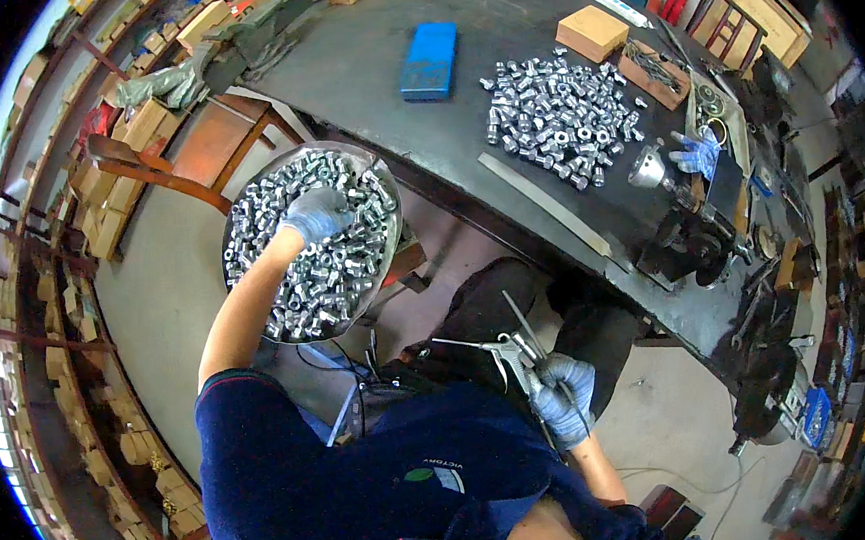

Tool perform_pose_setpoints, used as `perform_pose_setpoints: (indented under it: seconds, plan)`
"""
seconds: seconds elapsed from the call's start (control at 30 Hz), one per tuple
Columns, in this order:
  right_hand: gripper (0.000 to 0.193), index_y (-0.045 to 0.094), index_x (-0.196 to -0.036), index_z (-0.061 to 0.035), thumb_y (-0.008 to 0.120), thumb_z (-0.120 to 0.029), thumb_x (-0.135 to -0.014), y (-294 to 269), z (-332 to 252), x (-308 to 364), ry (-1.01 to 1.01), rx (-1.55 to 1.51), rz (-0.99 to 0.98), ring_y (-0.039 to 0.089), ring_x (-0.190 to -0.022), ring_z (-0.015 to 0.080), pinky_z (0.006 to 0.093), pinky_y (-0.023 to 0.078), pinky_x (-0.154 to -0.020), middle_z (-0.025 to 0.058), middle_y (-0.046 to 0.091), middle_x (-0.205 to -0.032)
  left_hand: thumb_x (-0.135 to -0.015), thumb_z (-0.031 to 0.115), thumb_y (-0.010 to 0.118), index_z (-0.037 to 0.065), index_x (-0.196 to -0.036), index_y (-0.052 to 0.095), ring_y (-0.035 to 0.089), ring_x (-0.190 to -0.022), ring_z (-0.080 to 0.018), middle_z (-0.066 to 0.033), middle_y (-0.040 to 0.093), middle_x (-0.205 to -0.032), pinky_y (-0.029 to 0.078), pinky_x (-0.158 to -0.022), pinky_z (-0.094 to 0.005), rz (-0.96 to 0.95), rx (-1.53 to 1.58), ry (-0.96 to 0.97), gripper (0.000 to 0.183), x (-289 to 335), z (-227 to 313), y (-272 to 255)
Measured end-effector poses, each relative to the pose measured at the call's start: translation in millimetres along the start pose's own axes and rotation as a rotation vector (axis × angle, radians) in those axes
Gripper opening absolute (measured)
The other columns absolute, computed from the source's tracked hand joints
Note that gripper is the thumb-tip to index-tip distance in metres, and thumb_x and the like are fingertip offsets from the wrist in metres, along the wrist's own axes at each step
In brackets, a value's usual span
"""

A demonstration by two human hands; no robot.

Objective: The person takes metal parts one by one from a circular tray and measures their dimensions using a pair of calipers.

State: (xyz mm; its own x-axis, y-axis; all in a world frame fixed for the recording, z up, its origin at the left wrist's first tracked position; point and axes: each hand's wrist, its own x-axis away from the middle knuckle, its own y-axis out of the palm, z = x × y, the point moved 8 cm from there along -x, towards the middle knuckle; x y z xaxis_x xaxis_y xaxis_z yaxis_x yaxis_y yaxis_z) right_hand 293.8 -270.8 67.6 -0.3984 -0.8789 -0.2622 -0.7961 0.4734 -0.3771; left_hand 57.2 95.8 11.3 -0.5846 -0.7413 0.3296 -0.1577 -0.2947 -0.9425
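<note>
My left hand (316, 216), in a grey-blue glove, reaches into a round metal pan (394, 197) heaped with shiny metal fittings (323, 283). Its fingers are bent together down among the pieces; whatever they grip is hidden. Above my lap, my right hand (565, 401), gloved too, is closed around a silver air blow gun (515, 353) whose thin nozzle points left. A slim dark rod (518, 314) runs through the same grip, with one end jutting up past the gun and the other below the fingers.
On the dark workbench (359, 84) lie a second pile of fittings (562, 115), a blue case (429, 62), a flat metal bar (545, 204) and a cardboard box (592, 33). A bench machine (696, 241) stands at right. A wooden chair (209, 150) is behind the pan; box-filled shelves (69, 376) line the left.
</note>
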Motion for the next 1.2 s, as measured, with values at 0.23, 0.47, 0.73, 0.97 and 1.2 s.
perform_pose_setpoints:
  seconds: [0.23, 0.47, 0.73, 0.97, 1.2]
  plan:
    - [0.029, 0.045, -0.054, -0.0075, 0.072, -0.005, -0.067, 2.6, -0.9, 5.7, 0.018, -0.037, -0.018, 0.048, -0.046, 0.0194, 0.0283, 0.037, -0.047, 0.0083, 0.047, -0.052, -0.073, 0.040, 0.063, 0.004, -0.087, 0.069, 0.064, -0.085, -0.0339, -0.0192, 0.066, -0.090, 0.050, -0.077, -0.0417, -0.056, -0.005, -0.110, 0.040, -28.7, 0.5, 26.9]
    - [0.030, 0.046, -0.054, -0.0083, 0.074, -0.010, -0.066, 3.6, -2.3, 7.9, 0.041, -0.009, -0.042, 0.051, -0.045, 0.0224, 0.0295, 0.040, -0.047, 0.0095, 0.049, -0.053, -0.071, 0.040, 0.067, 0.006, -0.088, 0.069, 0.063, -0.088, -0.0330, -0.0182, 0.066, -0.091, 0.049, -0.078, -0.0410, 0.089, 0.189, 0.009, 0.038, -18.6, -11.0, 27.0]
    - [0.031, 0.044, -0.054, -0.0081, 0.073, -0.007, -0.066, -0.4, -10.6, -4.2, -0.059, 0.022, -0.031, 0.047, -0.045, 0.0223, 0.0300, 0.038, -0.046, 0.0086, 0.046, -0.052, -0.084, 0.014, 0.064, -0.001, -0.094, 0.059, 0.061, -0.072, -0.0108, -0.0068, 0.064, -0.082, 0.049, -0.067, -0.0262, 0.041, 1.286, 0.253, 0.018, 57.8, 97.5, -43.8]
    - [0.038, 0.043, -0.052, -0.0112, 0.077, -0.017, -0.067, 2.9, -25.1, -28.1, -0.085, 0.115, -0.099, 0.048, -0.046, 0.0252, 0.0330, 0.036, -0.044, 0.0080, 0.044, -0.050, -0.082, 0.008, 0.064, 0.002, -0.097, 0.057, 0.053, -0.081, -0.0107, -0.0027, 0.057, -0.085, 0.045, -0.075, -0.0266, -0.179, 1.007, 0.568, 0.018, 87.7, 212.0, -38.1]
    - [0.037, 0.048, -0.053, -0.0109, 0.077, -0.029, -0.068, 3.0, -33.0, -42.4, -0.192, 0.135, -0.059, 0.049, -0.044, 0.0273, 0.0370, 0.037, -0.043, 0.0091, 0.046, -0.049, -0.075, 0.012, 0.067, 0.005, -0.089, 0.062, 0.059, -0.077, -0.0261, -0.0088, 0.061, -0.086, 0.045, -0.078, -0.0371, 0.070, 0.700, 0.867, 0.017, 96.1, 244.3, -50.1]
